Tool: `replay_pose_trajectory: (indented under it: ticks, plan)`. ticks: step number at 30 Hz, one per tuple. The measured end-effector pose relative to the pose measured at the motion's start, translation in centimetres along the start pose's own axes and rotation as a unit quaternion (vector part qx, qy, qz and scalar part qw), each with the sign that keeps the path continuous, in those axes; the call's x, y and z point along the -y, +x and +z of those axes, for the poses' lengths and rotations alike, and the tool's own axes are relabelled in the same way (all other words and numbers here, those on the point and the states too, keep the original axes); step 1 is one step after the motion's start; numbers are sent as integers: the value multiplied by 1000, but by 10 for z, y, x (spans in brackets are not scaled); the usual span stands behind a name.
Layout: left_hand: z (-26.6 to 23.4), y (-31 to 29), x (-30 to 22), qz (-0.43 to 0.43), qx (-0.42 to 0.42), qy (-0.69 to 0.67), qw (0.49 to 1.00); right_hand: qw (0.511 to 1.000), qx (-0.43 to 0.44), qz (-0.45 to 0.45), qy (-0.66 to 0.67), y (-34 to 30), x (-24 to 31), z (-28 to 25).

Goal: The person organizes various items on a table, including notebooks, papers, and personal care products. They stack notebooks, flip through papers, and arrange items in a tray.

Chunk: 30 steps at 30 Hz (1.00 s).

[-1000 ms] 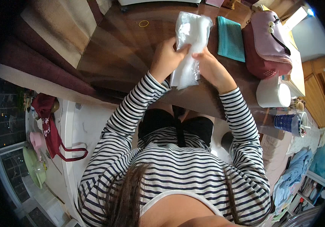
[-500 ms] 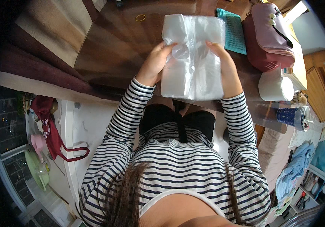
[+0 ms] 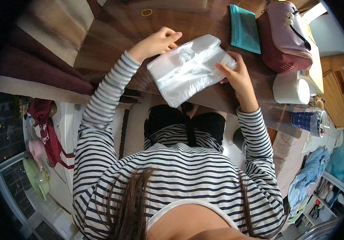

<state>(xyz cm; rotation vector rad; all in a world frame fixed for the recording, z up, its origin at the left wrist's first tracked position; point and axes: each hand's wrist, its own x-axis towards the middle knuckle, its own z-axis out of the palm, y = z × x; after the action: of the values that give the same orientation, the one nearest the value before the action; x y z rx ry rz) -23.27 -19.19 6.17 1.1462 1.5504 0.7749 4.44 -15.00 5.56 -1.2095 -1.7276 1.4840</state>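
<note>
A flat, folded bundle of clear plastic bags is held tilted above the table's near edge, its lower left corner pointing toward my lap. My right hand grips its right end, thumb on top and fingers beneath. Close to the bundle's upper left edge is my left hand, with thumb stretched out and fingers loosely bent. It holds nothing that I can see; some fingertips are partly hidden by the bundle's edge.
The dark brown table carries a yellow rubber band, a teal mesh pouch and a pink and maroon bag. Along the right stand a white paper roll and a blue patterned cup. Curtains hang at left.
My left hand has let go of the bundle and moved up and left. The bundle, previously upright and opened out in both hands, is now folded smaller and turned, in my right hand.
</note>
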Motion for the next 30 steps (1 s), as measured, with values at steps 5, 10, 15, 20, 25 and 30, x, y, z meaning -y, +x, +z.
replay_pose_trajectory:
  ticks: [5, 10, 15, 20, 25, 30]
  plan:
    - [38, -84, -2, 223, -150, 413, 871, 989, 66, 15, 131, -20, 4, -6]
    - [88, -111, -8, 217, -161, 291, 918, 961, 122, -85, 232, -16, 19, 3]
    - [66, -95, 5, 177, -186, 106, 961, 925, 88, -329, -169, -1, 11, 5]
    - [55, -93, 5, 194, -143, 105, 965, 777, 26, -438, -452, 4, 20, 7]
    - [56, -92, -2, 208, -126, 207, 948, 741, 52, -471, -476, 15, 18, 10]
    - [69, -97, -10, 255, -164, 312, 900, 725, 80, -424, -536, 22, 23, 9]
